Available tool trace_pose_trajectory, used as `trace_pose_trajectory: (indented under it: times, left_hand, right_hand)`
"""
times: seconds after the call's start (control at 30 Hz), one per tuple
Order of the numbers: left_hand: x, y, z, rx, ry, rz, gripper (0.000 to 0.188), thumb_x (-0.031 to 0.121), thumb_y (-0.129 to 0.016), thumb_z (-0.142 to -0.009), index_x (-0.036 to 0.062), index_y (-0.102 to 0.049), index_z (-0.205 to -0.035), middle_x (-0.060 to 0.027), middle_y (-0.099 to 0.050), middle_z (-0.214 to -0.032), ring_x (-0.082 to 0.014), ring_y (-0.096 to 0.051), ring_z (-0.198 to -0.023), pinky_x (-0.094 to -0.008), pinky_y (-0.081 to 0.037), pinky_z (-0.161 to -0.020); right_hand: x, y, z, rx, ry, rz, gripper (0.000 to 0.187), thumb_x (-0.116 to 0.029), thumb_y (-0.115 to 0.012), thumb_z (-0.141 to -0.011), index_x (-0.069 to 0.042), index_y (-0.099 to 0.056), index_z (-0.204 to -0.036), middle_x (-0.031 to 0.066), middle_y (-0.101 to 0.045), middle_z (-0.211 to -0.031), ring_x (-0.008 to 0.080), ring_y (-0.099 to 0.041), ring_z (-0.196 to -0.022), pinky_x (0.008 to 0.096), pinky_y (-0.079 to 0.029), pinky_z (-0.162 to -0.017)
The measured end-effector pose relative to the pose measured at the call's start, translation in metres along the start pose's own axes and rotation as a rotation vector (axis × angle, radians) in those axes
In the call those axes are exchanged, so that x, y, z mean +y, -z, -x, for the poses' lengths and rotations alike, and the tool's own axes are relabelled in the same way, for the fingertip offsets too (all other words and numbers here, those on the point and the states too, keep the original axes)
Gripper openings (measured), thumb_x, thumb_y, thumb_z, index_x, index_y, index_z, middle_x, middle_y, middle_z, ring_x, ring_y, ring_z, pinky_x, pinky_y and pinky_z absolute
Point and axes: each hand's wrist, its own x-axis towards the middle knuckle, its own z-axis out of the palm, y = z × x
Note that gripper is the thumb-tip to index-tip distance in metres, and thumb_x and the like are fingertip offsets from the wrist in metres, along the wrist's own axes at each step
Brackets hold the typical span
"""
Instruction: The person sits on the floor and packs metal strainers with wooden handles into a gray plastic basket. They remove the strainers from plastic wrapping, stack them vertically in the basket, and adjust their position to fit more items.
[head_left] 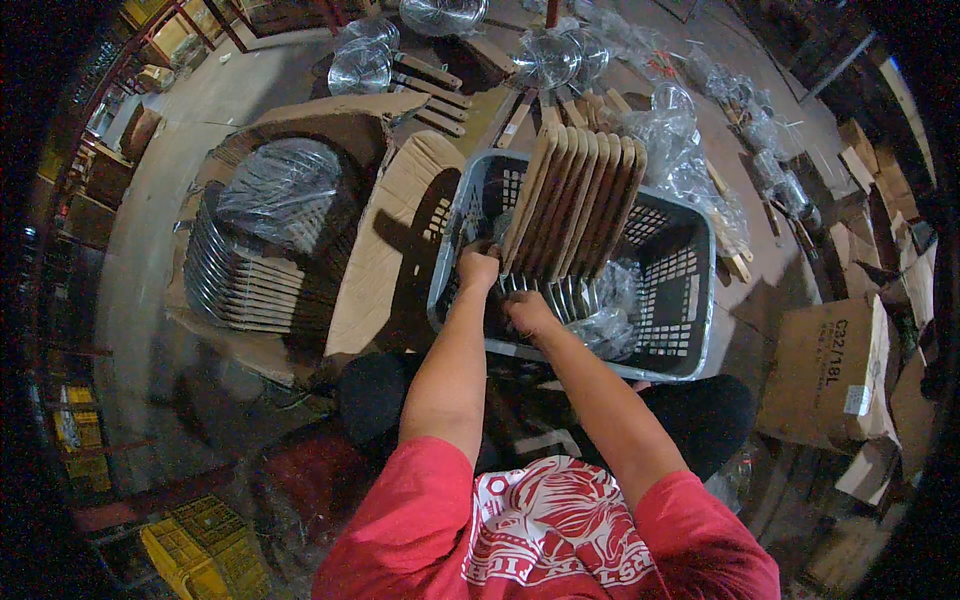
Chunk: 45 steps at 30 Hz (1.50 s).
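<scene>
A grey plastic basket [690,350] stands before me. In it, a row of long wooden handles [575,200] points up, with metal necks [565,298] at their lower ends; the pans below are mostly hidden. My left hand [478,266] is inside the basket's left part, beside the lower end of the nearest handle, its fingers curled and partly hidden. Just below and to the right, my right hand [528,313] is closed next to the metal necks. What either hand grips cannot be made out. Clear plastic wrap [610,335] lies in the basket, right of my right hand.
Left of the basket, an open cardboard box [355,300] holds nested metal pans [215,270] under plastic wrap [285,190]. More wooden-handled pans [360,65] lie on the floor beyond. Plastic-wrapped goods [670,125] lie at far right, and a carton [820,370] stands at right.
</scene>
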Motion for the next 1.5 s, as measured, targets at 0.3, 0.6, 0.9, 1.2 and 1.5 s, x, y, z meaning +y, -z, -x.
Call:
trace_pose_trajectory:
  times: [0.3, 0.6, 0.9, 1.2, 1.5]
  left_hand:
    - [-0.012, -0.007, 0.0, 0.096, -0.089, 0.032, 0.036, 0.021, -0.065, -0.091, 0.0021, -0.064, -0.121, -0.0235, -0.067, -0.117, -0.0422, -0.063, -0.109, -0.0458, -0.049, -0.092]
    - [-0.021, -0.01, -0.007, 0.109, -0.113, 0.025, 0.042, 0.027, -0.059, -0.095, -0.0029, -0.06, -0.124, -0.0284, -0.064, -0.119, -0.0464, -0.06, -0.112, -0.0492, -0.047, -0.095]
    - [-0.011, -0.015, -0.008, 0.14, -0.035, -0.061, 0.045, 0.036, -0.062, -0.094, -0.0012, -0.065, -0.119, -0.028, -0.067, -0.112, -0.0459, -0.062, -0.106, -0.0489, -0.048, -0.09]
    - [0.015, 0.011, 0.009, 0.0, 0.012, -0.004, 0.035, 0.026, -0.062, -0.094, -0.0002, -0.067, -0.116, -0.0238, -0.069, -0.111, -0.0418, -0.064, -0.106, -0.0477, -0.049, -0.09]
    - [0.029, 0.018, 0.01, -0.049, -0.012, -0.148, 0.037, 0.026, -0.061, -0.096, 0.0012, -0.063, -0.123, -0.0229, -0.069, -0.113, -0.0436, -0.063, -0.108, -0.0487, -0.048, -0.091]
  right_hand:
    - [-0.009, 0.019, 0.012, -0.151, 0.031, 0.199, 0.045, -0.041, -0.065, -0.093, 0.003, -0.07, -0.098, 0.0119, -0.074, -0.087, 0.0208, -0.068, -0.076, 0.0372, -0.053, -0.077]
    - [-0.011, 0.027, 0.014, -0.328, -0.017, -0.059, 0.045, -0.033, -0.066, -0.096, 0.007, -0.064, -0.118, 0.0086, -0.071, -0.089, 0.0176, -0.065, -0.084, 0.0333, -0.05, -0.077]
    - [0.006, 0.007, -0.013, -0.096, 0.112, 0.041, 0.028, -0.021, -0.062, -0.091, 0.005, -0.068, -0.095, 0.0115, -0.066, -0.069, 0.0193, -0.058, -0.058, 0.0362, -0.046, -0.055]
    - [-0.028, 0.01, 0.016, -0.122, -0.193, -0.237, 0.032, -0.032, -0.062, -0.095, -0.001, -0.069, -0.091, 0.0084, -0.067, -0.075, 0.02, -0.056, -0.059, 0.0364, -0.042, -0.052]
    - [-0.013, 0.0, 0.004, -0.081, -0.021, -0.207, 0.03, -0.025, -0.061, -0.093, -0.002, -0.063, -0.074, 0.0059, -0.059, -0.063, 0.0167, -0.052, -0.053, 0.035, -0.036, -0.046]
